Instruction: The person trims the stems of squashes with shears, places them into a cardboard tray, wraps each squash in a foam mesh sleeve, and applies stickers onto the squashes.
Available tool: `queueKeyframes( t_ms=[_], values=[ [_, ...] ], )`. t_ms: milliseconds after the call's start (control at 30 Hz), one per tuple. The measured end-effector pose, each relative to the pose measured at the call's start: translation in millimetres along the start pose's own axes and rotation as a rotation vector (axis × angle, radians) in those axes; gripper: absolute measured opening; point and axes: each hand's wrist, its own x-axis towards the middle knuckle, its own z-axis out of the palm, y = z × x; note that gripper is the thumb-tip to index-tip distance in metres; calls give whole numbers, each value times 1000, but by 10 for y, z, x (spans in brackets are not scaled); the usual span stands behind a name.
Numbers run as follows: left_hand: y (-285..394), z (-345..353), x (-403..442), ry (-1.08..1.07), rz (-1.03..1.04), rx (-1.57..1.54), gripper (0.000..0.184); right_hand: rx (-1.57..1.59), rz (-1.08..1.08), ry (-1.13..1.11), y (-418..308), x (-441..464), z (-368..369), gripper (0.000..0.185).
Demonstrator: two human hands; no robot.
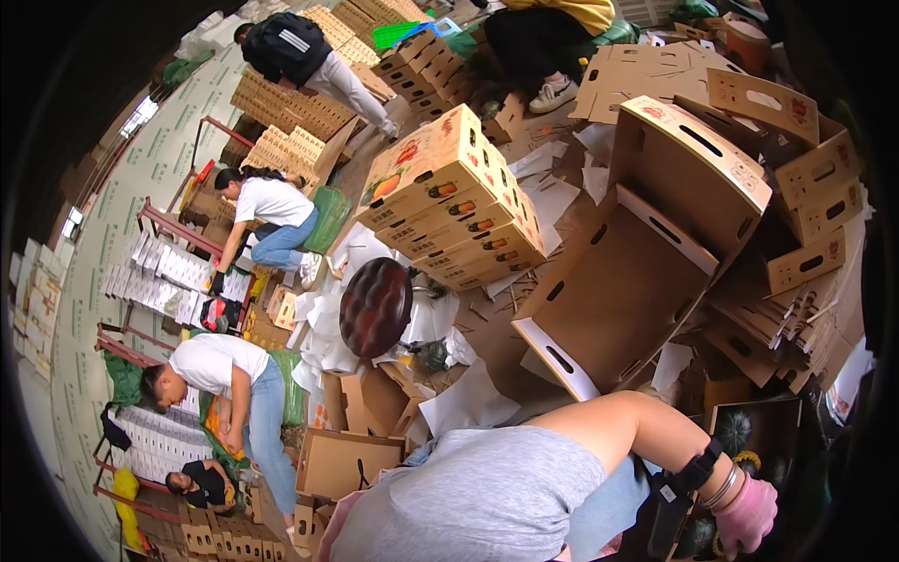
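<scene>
At the lower right my right hand (746, 513), in a pink glove with a black strap and bracelets at the wrist, is closed with its fingers curled down. What it holds, if anything, is hidden. It is beside an open carton (794, 412) with dark green, ribbed squash-like produce (733, 429) and small yellow-banded pieces inside. My grey shirt fills the bottom centre. My left hand is not in view.
Large open carton (613, 290) above my arm; printed cartons (459, 201) stacked centrally; dark round stool (375, 307); flattened cardboard at right; loose paper on the floor. Several people work at left and top, including one in white (220, 365).
</scene>
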Motion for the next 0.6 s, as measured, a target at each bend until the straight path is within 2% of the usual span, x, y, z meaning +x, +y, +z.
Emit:
queueKeyframes(
  t_ms=[33,67,133,167,267,300,400,467,600],
  values=[
    [172,-157,25,-5,26,-2,30,44,-1,8,-94,-33,-83,53],
    [451,-775,-42,-133,115,43,43,84,-2,9,-191,-65,-180,53],
    [463,-830,-23,257,233,120,38,164,-15,11,-412,-130,-357,53],
    [542,-959,-17,403,243,227,42,210,-24,8,-528,-168,-424,53],
    [813,-1548,-33,351,203,419,46,330,-58,0,-870,-293,-627,53],
    [904,-1650,-75,454,147,489,44,364,-75,3,-974,-330,-689,54],
    [868,-1759,37,388,177,515,40,395,-188,96,-1265,-451,-800,52],
    [863,-1821,96,507,190,156,41,389,-286,204,-1397,-506,-835,51],
    [526,-1398,547,521,-111,-332,28,349,-449,437,-1558,-609,-906,49]
  ],
)
